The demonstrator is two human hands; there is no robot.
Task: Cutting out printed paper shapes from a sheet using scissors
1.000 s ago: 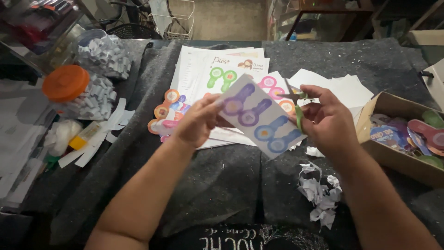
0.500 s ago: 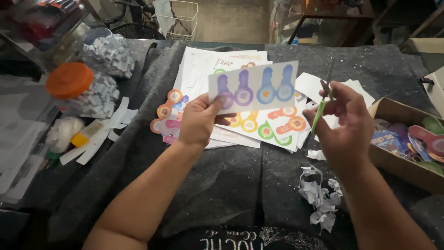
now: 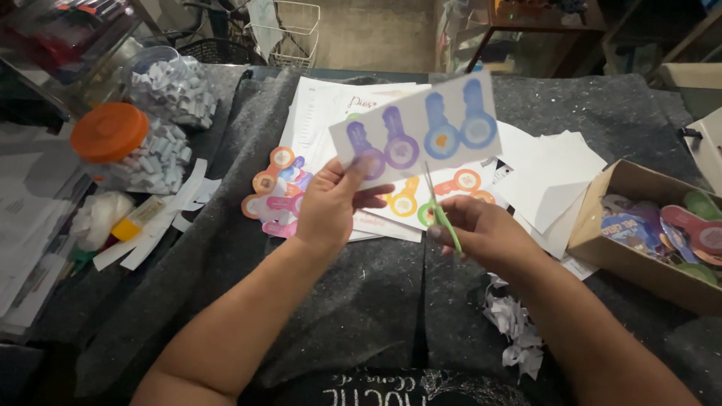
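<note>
My left hand [image 3: 331,207] holds up a white paper strip [image 3: 421,128] printed with two purple and two blue keyhole-like shapes, gripping its lower left corner. My right hand [image 3: 481,229] grips green-handled scissors [image 3: 440,207], their blades pointing up at the strip's bottom edge near the middle. Both hands hover over a dark grey felt cloth [image 3: 338,308] covering the table.
Printed sheets with coloured shapes [image 3: 451,188] and cut-out pieces [image 3: 274,192] lie under the hands. A cardboard box of cut shapes [image 3: 662,225] stands at right. Paper scraps [image 3: 515,327] lie near me. A jar with an orange lid [image 3: 113,131] stands at left.
My left hand has raised and turned the strip flatter toward me. My right hand has come in from the right, bringing the scissors up to the strip's lower edge.
</note>
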